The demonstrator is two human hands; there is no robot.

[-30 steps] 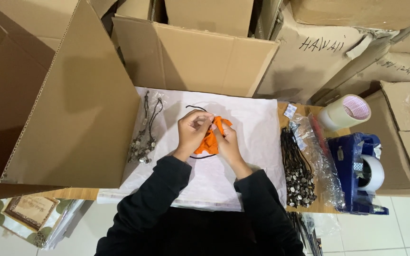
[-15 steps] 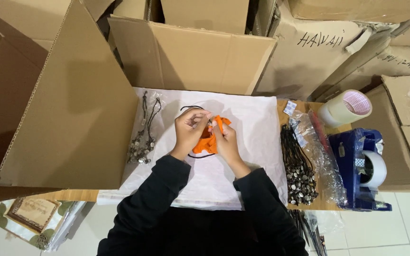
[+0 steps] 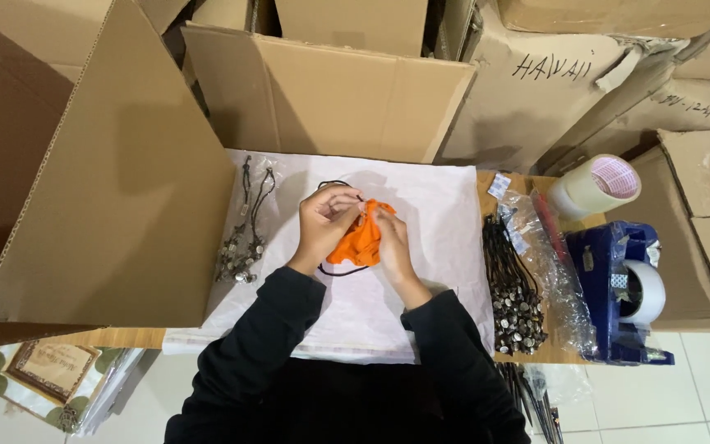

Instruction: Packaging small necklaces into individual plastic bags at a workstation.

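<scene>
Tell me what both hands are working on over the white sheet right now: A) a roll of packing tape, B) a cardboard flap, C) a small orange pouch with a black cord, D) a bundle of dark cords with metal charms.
C: the left hand and right hand pinch the top of the orange pouch, with its black cord looping below.
</scene>
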